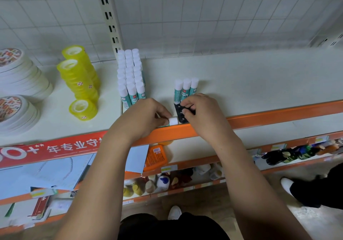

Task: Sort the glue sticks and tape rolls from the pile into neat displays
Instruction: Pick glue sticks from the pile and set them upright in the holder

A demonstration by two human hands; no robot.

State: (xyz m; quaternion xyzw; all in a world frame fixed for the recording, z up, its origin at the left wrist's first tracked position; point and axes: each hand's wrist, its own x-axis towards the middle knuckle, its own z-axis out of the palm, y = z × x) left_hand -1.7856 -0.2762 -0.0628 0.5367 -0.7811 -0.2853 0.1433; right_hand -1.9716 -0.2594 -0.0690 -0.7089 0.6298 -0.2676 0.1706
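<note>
Hands at near lip of shelf. My left grip is curled round a glue stick lying sideways, white cap pointing right. My right grip pinches a black perforated strip on the near side of three upright sticks; I cannot tell whether they stand on it. Risks, as I judge them: released flat, the lying stick may roll over the orange rail; tugging the strip may topple the three. Sorted block of sticks and yellow tape rolls stand left.
</note>
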